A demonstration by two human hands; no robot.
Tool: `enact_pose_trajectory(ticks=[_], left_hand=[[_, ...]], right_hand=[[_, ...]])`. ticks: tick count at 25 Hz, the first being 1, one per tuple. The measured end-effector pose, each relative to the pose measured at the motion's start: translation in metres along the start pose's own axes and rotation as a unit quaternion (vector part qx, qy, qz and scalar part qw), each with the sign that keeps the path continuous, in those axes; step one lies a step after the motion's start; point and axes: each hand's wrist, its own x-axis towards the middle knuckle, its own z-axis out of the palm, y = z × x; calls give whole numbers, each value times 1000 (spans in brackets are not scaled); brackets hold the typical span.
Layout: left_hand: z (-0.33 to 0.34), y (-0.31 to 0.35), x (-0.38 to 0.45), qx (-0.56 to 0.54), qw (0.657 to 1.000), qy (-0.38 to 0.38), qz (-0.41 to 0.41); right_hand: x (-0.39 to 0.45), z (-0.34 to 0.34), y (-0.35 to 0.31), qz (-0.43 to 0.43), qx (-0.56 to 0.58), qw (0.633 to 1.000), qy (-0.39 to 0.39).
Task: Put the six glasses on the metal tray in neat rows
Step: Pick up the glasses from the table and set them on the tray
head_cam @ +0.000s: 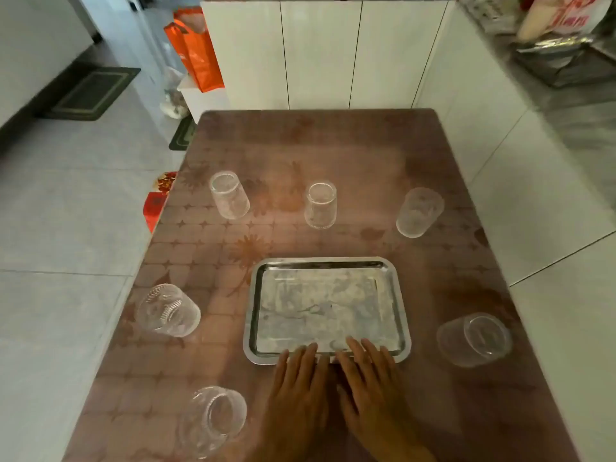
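Task not started: metal tray (253, 311) holds nothing; six glasses (320, 205) stand scattered on the table (350, 155); left hand (300, 388) and right hand (370, 385) lie flat, grasping nothing.

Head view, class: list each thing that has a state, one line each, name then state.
tray: empty
far glasses: three, off tray
left glasses: two, off tray
right glass: off tray
left hand: flat, empty
right hand: flat, empty
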Motion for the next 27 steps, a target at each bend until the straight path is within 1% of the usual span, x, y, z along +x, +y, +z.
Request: enact_pose_trajectory(ticks=[2, 4, 6, 7, 9, 12, 13, 15, 16, 17, 20, 27], left_hand=[[22, -5, 17, 21, 1000, -6, -17], [63, -17, 29, 22, 999, 43, -3], [89, -18, 24, 7, 996, 86, 9], [87, -19, 26, -12, 995, 101, 13], [97, -23, 23, -5, 989, 146, 23], [101, -25, 20, -8, 986, 167, 18], [100, -24, 18, -2, 986, 167, 21], [99, -22, 15, 18, 989, 146, 24], [96, -21, 11, 23, 990, 136, 24], [94, -22, 9, 23, 992, 124, 22], [93, -23, 7, 1, 993, 117, 21], [87, -16, -7, -12, 991, 131, -2]], right_hand=[[9, 23, 8, -30, -35, 999, -18], [16, 50, 26, -62, -43, 997, 28], [12, 65, 27, -79, -43, 994, 65], [14, 60, 29, -79, -42, 992, 85], [12, 66, 31, -85, -41, 989, 111], [9, 69, 31, -89, -34, 989, 109], [6, 70, 31, -83, -33, 991, 101], [5, 69, 32, -74, -32, 994, 73], [2, 68, 31, -73, -26, 994, 71], [1, 68, 28, -73, -24, 994, 77], [-1, 68, 23, -81, -18, 992, 93], [-3, 67, 29, -83, 2, 990, 111]])
